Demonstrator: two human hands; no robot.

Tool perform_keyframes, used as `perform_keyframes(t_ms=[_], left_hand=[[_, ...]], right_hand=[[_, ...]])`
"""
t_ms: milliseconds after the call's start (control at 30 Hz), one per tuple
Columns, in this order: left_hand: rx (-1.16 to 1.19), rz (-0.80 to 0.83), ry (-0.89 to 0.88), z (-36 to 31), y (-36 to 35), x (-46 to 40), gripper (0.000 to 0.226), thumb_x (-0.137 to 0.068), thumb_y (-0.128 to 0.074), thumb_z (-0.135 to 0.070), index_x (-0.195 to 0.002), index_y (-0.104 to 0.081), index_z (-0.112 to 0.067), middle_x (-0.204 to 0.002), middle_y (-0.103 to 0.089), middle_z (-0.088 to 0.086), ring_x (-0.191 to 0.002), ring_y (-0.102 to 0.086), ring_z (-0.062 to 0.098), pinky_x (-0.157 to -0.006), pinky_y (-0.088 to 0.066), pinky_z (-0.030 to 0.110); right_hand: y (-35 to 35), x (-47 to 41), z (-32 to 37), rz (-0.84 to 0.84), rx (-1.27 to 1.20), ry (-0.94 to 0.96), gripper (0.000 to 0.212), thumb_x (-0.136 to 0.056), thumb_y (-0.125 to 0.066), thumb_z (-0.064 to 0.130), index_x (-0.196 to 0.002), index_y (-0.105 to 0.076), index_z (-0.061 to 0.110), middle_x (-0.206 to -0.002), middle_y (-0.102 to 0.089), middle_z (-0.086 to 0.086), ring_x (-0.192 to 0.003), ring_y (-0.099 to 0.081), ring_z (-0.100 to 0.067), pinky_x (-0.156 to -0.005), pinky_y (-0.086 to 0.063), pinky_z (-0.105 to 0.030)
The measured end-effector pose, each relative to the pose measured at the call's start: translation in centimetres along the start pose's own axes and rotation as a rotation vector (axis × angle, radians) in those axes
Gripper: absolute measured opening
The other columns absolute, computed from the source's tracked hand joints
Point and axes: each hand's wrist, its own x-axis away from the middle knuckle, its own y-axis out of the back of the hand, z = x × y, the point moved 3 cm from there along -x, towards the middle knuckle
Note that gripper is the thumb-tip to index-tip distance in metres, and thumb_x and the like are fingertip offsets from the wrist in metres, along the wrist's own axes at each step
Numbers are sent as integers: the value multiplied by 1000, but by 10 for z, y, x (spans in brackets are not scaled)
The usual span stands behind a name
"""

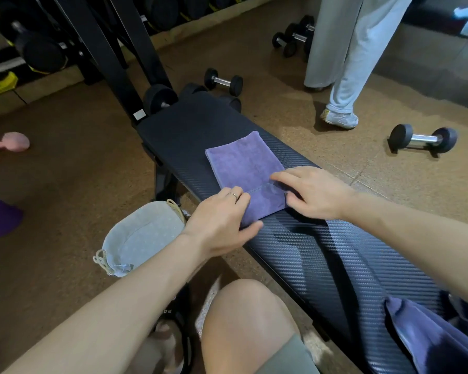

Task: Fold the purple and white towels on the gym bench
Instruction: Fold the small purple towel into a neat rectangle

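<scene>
A purple towel [242, 168] lies folded into a narrow rectangle across the black gym bench [308, 252]. My left hand [219, 220] grips the towel's near left corner, thumb under the edge and fingers on top. My right hand [311, 190] presses on the towel's near right edge with fingers stretched out flat. More purple cloth [438, 338] lies bunched on the bench at the lower right. No white towel is in view.
A pale fabric basket [138, 238] stands on the floor left of the bench. Dumbbells [423, 139] [223, 81] lie on the floor beyond. Another person's legs [341, 76] stand at the back right. A black rack [114, 49] rises at the bench's far end.
</scene>
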Motion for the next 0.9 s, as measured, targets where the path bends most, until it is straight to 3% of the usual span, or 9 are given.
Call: perform_keyframes(t_ms=[67,200,333,433,567,633,700,800,900], left_hand=[[-31,27,-7,0,-3,0,50,-84,-50,-64,-101,-52,-17,-104,-53,-1,-99,-52,21,-81,-49,37],[10,-21,20,-2,-1,-4,28,-80,-55,-39,-95,-49,-16,-98,-52,1,-93,-54,25,-70,-51,39],[-13,-27,37,-8,2,-6,18,-79,-51,-28,-86,-37,-18,-88,-52,4,-83,-54,29,-59,-41,36],[60,-20,134,-7,9,-9,17,-90,-48,-25,-85,-33,-18,-85,-46,-2,-84,-54,29,-62,-30,36],[114,-14,183,-1,16,-6,30,-94,-52,-45,-91,-36,-20,-88,-54,-4,-83,-56,24,-63,-32,36],[132,18,181,0,16,-4,35,-92,-59,-47,-99,-37,-20,-96,-57,-2,-90,-57,24,-64,-39,38],[243,23,257,5,15,-6,27,-95,-59,-35,-107,-39,-19,-98,-59,1,-91,-59,29,-68,-46,42],[447,-12,360,18,15,-8,23,-98,-60,-33,-110,-43,-23,-83,-59,-1,-79,-59,26,-62,-40,39],[605,-21,443,29,13,-5,20,-96,-63,-34,-107,-49,-26,-79,-62,-2,-74,-58,18,-63,-40,36]], right_hand=[[2,6,-2,66,19,40,58,-79,-49,29,-134,-53,13,-122,-65,-3,-107,-61,-27,-93,-49,-42],[-2,11,-8,113,-61,-30,75,-68,-64,19,-140,-49,13,-136,-58,-4,-123,-55,-25,-102,-45,-42],[0,2,-5,-7,-232,-165,50,-72,-58,24,-122,-58,19,-113,-68,0,-103,-62,-24,-88,-50,-42],[6,-2,-7,-42,-343,-311,31,-81,-51,27,-109,-62,24,-94,-69,5,-86,-62,-22,-80,-49,-39],[10,-7,-10,-42,-448,-439,18,-89,-51,19,-100,-64,25,-77,-68,3,-79,-61,-22,-80,-51,-38],[11,-10,-11,-38,-470,-462,17,-88,-50,22,-97,-63,27,-76,-67,4,-80,-62,-21,-82,-51,-39],[10,-13,-14,-51,-504,-492,16,-89,-50,25,-98,-62,30,-81,-68,3,-84,-62,-21,-83,-51,-38],[9,-16,-17,-93,-561,-534,13,-95,-53,32,-105,-61,31,-92,-71,1,-90,-64,-20,-84,-50,-36],[4,-17,-19,-90,-655,-582,27,-92,-60,42,-116,-57,31,-99,-72,1,-94,-66,-19,-89,-52,-38]])
